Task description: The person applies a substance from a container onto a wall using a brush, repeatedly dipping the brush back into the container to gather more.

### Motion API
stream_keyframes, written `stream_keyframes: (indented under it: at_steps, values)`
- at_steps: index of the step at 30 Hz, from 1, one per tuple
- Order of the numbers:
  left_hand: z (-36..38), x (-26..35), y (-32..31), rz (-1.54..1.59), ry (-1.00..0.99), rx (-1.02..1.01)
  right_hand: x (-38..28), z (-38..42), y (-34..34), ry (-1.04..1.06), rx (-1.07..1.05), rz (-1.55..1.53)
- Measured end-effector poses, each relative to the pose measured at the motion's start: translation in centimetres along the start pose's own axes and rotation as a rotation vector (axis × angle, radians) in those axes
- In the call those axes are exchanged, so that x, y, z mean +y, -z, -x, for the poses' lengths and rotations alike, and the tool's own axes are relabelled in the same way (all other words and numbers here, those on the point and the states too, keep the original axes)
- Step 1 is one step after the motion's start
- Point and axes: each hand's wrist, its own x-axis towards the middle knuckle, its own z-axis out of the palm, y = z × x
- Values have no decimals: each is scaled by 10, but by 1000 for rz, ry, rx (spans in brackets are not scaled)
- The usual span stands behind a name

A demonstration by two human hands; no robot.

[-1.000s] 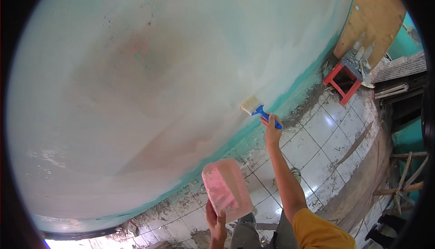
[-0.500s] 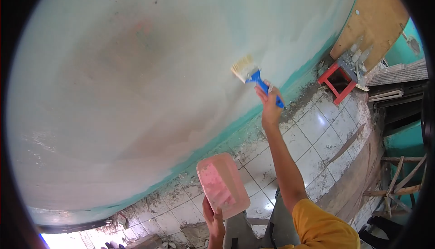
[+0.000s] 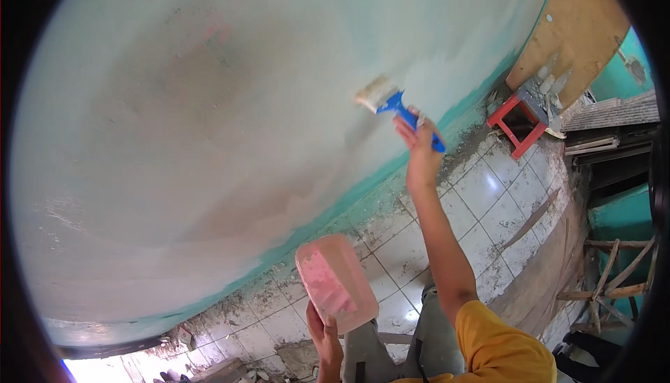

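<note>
A wide paintbrush (image 3: 393, 102) with a blue handle and pale bristles is held in my right hand (image 3: 421, 141), its bristles at the whitish painted wall (image 3: 293, 125). My fingers are wrapped round the handle. Lower down, my left hand (image 3: 325, 335) grips the near edge of a pink plastic tub (image 3: 337, 284), which has pinkish, streaked paint inside. Teal paint shows along the wall's lower part, and darker patches mark its middle.
A red stool (image 3: 520, 123) with tools on top stands at the right, beside a brown board (image 3: 576, 24). Dirty white floor tiles (image 3: 460, 215) run along the wall. Wooden sticks form a frame (image 3: 608, 289) at the far right.
The brush and my right hand have shifted slightly right and up, with the bristles now blurred. My left hand and the tub have moved a little to the left.
</note>
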Motion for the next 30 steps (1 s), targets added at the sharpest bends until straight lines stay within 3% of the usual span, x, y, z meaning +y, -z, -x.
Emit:
stream_keyframes:
  at_steps: [3,5,9,11,15,19,21,24,30]
  values:
    - [0,-6,5,-4,-6,2,-6,-7,2,39,20,-106]
    - [-2,-8,5,14,-5,-5,35,-8,22,31,18,-143]
    - [-2,-10,3,17,9,-10,134,11,81,-234,93,-38]
    - [-2,-14,3,8,22,-6,170,17,109,-256,117,15]
    - [2,-9,0,-43,20,-18,156,13,112,-232,108,144]
    - [1,-4,-7,-32,27,-33,50,-18,47,-37,4,210]
    - [-2,-3,-9,-17,11,-54,9,-29,25,124,-80,99]
    - [-4,-2,-14,-8,-10,-64,-5,-31,26,118,-61,20]
    - [-9,-10,-16,2,-21,-46,148,-14,117,-124,73,86]
